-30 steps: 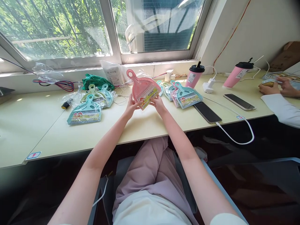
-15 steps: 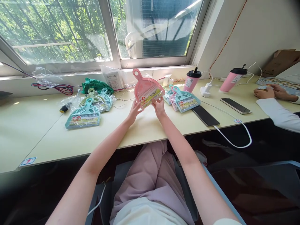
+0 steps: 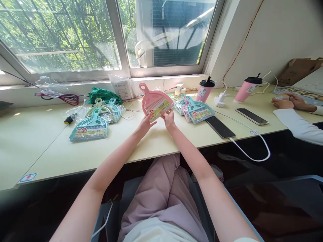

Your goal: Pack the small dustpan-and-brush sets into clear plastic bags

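Observation:
A pink dustpan set point(image 3: 154, 101) in clear wrap, with a brush and a printed label, is held up over the table. Its handle points up and to the left. My left hand point(image 3: 145, 123) grips the lower left corner, and my right hand point(image 3: 168, 118) pinches the lower right edge. To the left lie wrapped sets: a teal one point(image 3: 91, 126) in front, with a green one point(image 3: 99, 107) and a light blue one point(image 3: 114, 109) behind. On the right, another teal set point(image 3: 199, 110) overlaps several more.
Two pink cups point(image 3: 205, 90) point(image 3: 247, 89) stand behind two phones point(image 3: 220, 126) point(image 3: 252, 116); a white cable point(image 3: 248, 156) loops over the table edge. Green plastic point(image 3: 103, 95) and a screwdriver point(image 3: 70, 118) lie left. Another person's hands point(image 3: 290, 101) are at far right.
The view has shifted slightly. The pink set sits a little lower and further left in the picture, still in both my hands.

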Demonstrator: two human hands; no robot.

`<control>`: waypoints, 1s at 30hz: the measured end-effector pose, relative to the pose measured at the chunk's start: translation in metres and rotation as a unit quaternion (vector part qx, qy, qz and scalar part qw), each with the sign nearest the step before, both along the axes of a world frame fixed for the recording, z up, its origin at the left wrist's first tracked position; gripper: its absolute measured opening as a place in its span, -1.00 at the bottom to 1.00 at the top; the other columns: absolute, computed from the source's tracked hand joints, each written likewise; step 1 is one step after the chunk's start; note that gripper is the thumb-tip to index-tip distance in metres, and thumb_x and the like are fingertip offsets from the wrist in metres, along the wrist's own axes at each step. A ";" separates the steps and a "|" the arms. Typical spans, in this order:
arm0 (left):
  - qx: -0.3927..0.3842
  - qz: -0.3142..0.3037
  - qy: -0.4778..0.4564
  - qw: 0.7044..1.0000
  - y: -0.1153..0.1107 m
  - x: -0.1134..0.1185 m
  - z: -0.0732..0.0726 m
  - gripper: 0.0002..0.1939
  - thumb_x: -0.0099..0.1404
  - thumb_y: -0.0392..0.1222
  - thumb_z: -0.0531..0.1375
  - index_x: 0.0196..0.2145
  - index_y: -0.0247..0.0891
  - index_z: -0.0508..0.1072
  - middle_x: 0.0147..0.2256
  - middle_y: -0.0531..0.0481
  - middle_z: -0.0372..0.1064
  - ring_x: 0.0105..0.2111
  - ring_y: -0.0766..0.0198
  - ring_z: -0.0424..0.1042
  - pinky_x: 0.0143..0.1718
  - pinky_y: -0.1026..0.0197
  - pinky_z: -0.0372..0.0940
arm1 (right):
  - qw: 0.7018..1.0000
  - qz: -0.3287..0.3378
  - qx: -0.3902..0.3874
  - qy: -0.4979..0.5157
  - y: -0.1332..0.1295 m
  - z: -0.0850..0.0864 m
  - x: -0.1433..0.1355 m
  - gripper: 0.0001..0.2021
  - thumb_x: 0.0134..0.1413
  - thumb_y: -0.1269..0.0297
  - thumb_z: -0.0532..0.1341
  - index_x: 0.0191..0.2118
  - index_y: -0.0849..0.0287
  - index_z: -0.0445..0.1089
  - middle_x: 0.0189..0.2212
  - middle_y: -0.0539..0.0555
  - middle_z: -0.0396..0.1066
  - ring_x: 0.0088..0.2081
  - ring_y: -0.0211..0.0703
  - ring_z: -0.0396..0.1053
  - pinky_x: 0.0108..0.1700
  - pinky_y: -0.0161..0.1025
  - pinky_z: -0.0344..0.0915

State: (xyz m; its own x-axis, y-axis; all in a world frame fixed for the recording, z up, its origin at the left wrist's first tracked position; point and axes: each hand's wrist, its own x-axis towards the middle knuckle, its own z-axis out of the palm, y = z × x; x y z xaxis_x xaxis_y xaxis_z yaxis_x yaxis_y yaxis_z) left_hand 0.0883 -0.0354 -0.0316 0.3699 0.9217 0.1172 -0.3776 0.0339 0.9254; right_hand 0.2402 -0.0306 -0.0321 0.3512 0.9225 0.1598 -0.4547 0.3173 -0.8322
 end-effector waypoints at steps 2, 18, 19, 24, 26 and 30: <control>-0.007 0.038 0.019 0.999 0.004 -0.003 0.002 -0.47 0.12 0.16 0.44 -0.04 -0.12 0.50 0.16 -0.15 0.48 0.30 -0.09 0.35 0.20 -0.12 0.35 | 1.000 -0.001 -0.002 -0.003 0.001 0.000 0.001 -0.54 -0.08 0.33 0.41 -0.11 -0.01 0.18 -0.04 0.04 0.48 0.09 -0.12 0.49 0.10 -0.10 0.55; 0.027 0.155 0.048 0.986 0.002 -0.010 0.008 -0.48 -0.14 -0.11 0.42 -0.19 -0.25 0.44 -0.22 -0.08 0.58 -0.16 0.06 0.57 -0.15 0.06 0.49 | 0.999 0.029 -0.011 0.035 0.000 0.002 -0.002 -0.63 -0.02 0.46 0.30 -0.13 0.03 0.18 -0.22 -0.05 0.48 -0.13 -0.18 0.55 0.04 -0.11 0.58; 0.025 0.157 0.049 0.986 0.002 -0.009 0.008 -0.48 -0.14 -0.11 0.42 -0.19 -0.24 0.43 -0.22 -0.07 0.58 -0.17 0.06 0.57 -0.15 0.06 0.49 | 0.999 0.028 -0.014 0.037 0.000 0.002 -0.002 -0.63 -0.02 0.46 0.30 -0.13 0.03 0.18 -0.22 -0.05 0.48 -0.13 -0.19 0.55 0.04 -0.12 0.58; 0.028 0.155 0.058 0.986 0.003 -0.009 0.008 -0.50 -0.10 -0.12 0.40 -0.17 -0.24 0.42 -0.19 -0.10 0.58 -0.10 0.01 0.58 -0.10 0.01 0.49 | 0.999 0.030 -0.016 0.039 -0.002 0.003 -0.002 -0.63 -0.02 0.47 0.28 -0.12 0.03 0.19 -0.20 -0.05 0.48 -0.13 -0.19 0.55 0.04 -0.14 0.58; 0.028 0.159 0.060 0.985 0.003 -0.009 0.008 -0.50 -0.10 -0.13 0.39 -0.17 -0.24 0.41 -0.20 -0.10 0.58 -0.09 -0.01 0.58 -0.10 -0.01 0.49 | 0.999 0.030 -0.016 0.037 -0.002 0.003 -0.002 -0.64 -0.03 0.46 0.28 -0.13 0.04 0.18 -0.20 -0.05 0.48 -0.14 -0.20 0.54 0.03 -0.15 0.58; 0.024 0.169 0.063 0.983 0.002 -0.009 0.009 -0.50 -0.14 -0.14 0.39 -0.20 -0.23 0.41 -0.23 -0.07 0.57 -0.14 0.01 0.58 -0.13 -0.01 0.50 | 0.999 0.031 -0.017 0.038 -0.001 0.002 -0.002 -0.62 -0.05 0.46 0.29 -0.14 0.03 0.17 -0.22 -0.05 0.48 -0.18 -0.21 0.53 -0.01 -0.16 0.58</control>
